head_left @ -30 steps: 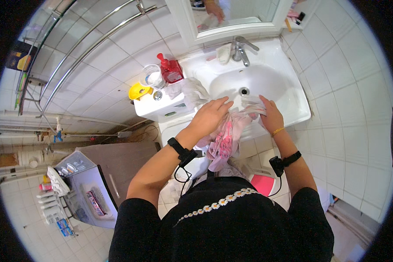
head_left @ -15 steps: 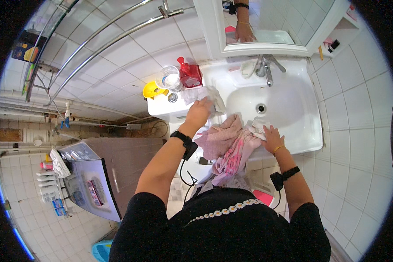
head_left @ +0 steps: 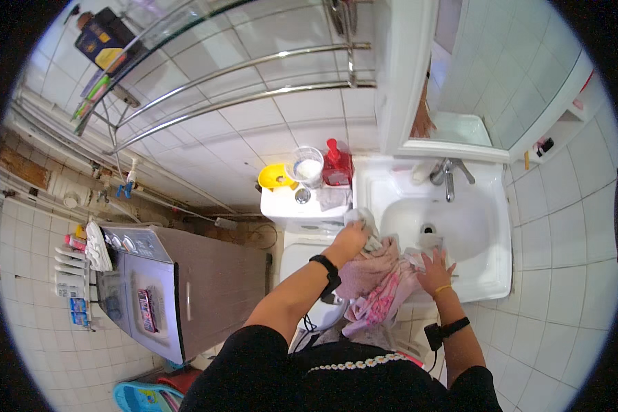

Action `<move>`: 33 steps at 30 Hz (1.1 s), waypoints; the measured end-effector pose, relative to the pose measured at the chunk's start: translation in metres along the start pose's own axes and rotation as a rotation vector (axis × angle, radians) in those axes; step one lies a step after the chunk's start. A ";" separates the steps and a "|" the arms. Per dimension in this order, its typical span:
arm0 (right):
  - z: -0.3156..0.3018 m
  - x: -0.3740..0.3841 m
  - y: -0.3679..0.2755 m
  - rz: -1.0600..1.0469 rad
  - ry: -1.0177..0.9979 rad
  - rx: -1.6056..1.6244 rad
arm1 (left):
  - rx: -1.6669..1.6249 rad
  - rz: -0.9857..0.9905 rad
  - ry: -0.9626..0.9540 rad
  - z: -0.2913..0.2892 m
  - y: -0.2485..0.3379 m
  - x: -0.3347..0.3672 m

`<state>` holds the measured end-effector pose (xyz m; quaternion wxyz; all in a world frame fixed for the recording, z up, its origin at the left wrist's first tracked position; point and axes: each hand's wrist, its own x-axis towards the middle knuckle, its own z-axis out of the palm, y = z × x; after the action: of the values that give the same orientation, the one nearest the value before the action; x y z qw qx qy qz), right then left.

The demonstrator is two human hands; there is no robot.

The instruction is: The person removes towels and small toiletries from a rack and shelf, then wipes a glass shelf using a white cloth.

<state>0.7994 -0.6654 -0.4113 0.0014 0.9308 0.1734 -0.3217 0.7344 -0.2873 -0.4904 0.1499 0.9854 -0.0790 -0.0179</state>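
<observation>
My left hand is closed on a bunched greyish-white cloth at the sink's left rim. Pink cloths, one plain towel and one with brighter pink patches, hang over the sink's front left edge toward my body. My right hand lies with fingers spread at the front rim, over a pale thin cloth beside the pink ones. The white sink has its drain just beyond that hand. On the toilet tank lid lies a folded grey cloth, apart from my hands.
On the tank stand a yellow bowl, a clear plastic cup and a red pump bottle. The faucet is at the sink's back. A washing machine is on the left, below a metal rack.
My left hand has drawn the greyish-white cloth off the tank lid toward the pink towel, leaving the grey cloth there. My right hand stays at the front rim. The view has shifted.
</observation>
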 end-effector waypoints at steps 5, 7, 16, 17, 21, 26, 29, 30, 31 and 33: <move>-0.023 -0.047 -0.072 -0.016 0.142 0.028 | -0.349 0.012 0.152 -0.122 -0.021 -0.082; -0.030 -0.076 -0.103 -0.031 0.198 0.058 | -0.486 0.003 0.192 -0.179 -0.029 -0.111; -0.073 -0.177 -0.262 -0.227 0.529 0.149 | -0.634 0.102 0.684 -0.471 0.003 -0.192; -0.075 -0.190 -0.274 -0.240 0.540 0.155 | -0.600 0.125 0.798 -0.495 0.009 -0.193; -0.084 -0.246 -0.299 -0.291 0.577 0.192 | -0.316 0.320 1.074 -0.563 0.021 -0.154; -0.086 -0.292 -0.278 -0.329 0.605 0.223 | 0.034 0.376 0.978 -0.588 0.037 -0.079; -0.079 -0.306 -0.238 -0.282 0.615 0.245 | 0.150 0.352 0.828 -0.583 0.053 -0.051; -0.075 -0.309 -0.225 -0.266 0.613 0.256 | 0.117 0.297 0.741 -0.583 0.057 -0.044; -0.071 -0.311 -0.211 -0.252 0.610 0.265 | 0.123 0.299 0.739 -0.583 0.061 -0.040; -0.063 -0.311 -0.185 -0.221 0.599 0.292 | -0.023 0.298 0.789 -0.584 0.069 -0.036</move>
<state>0.5495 -0.5844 -0.1551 -0.2176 0.9498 0.2181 -0.0542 0.7234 -0.1752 0.0880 0.1808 0.8928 -0.1569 0.3816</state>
